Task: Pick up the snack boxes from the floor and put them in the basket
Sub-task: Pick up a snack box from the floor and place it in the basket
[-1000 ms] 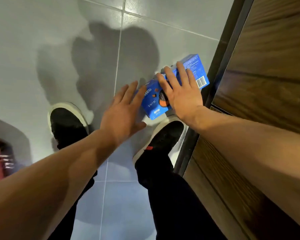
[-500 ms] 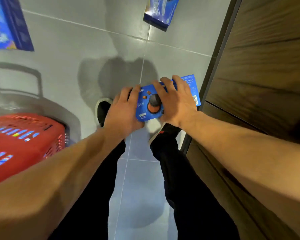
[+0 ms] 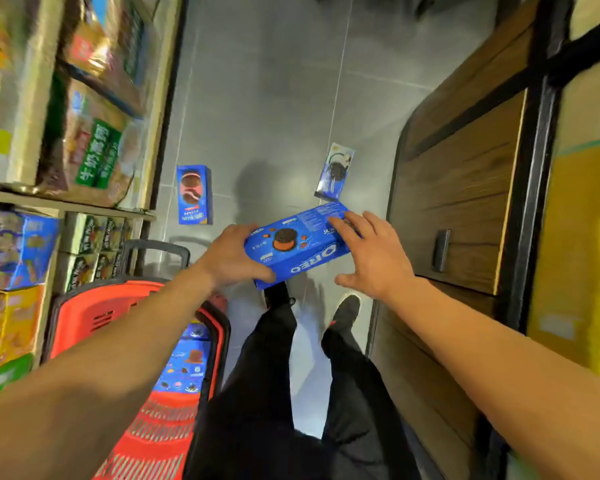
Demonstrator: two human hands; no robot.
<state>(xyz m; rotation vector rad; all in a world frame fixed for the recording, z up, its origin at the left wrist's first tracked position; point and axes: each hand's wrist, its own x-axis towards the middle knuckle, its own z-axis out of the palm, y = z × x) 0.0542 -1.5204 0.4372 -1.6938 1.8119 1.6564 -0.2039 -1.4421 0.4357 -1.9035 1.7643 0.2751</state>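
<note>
A blue Oreo box [image 3: 297, 244] hangs in the air above my feet. My left hand [image 3: 232, 258] grips its left end, thumb curled under the near edge. My right hand [image 3: 369, 254] lies against the box's right end with straight, spread fingers. The red basket [image 3: 94, 313] stands on the floor at lower left, with blue snack boxes [image 3: 186, 367] inside it. Two more blue boxes lie on the grey tiles: one box [image 3: 193, 195] near the shelf at left, another box [image 3: 335, 173] beside the wooden counter.
Shelves [image 3: 66, 109] full of packaged goods line the left side. A dark wooden counter [image 3: 465, 202] with a black frame runs along the right. The basket's black handle [image 3: 156, 249] stands up behind it. My legs and black shoes [image 3: 347, 311] stand on the narrow tiled aisle.
Both hands have lifted the Oreo box off the floor. My view has risen, bringing the basket, the shelves and two other boxes into sight.
</note>
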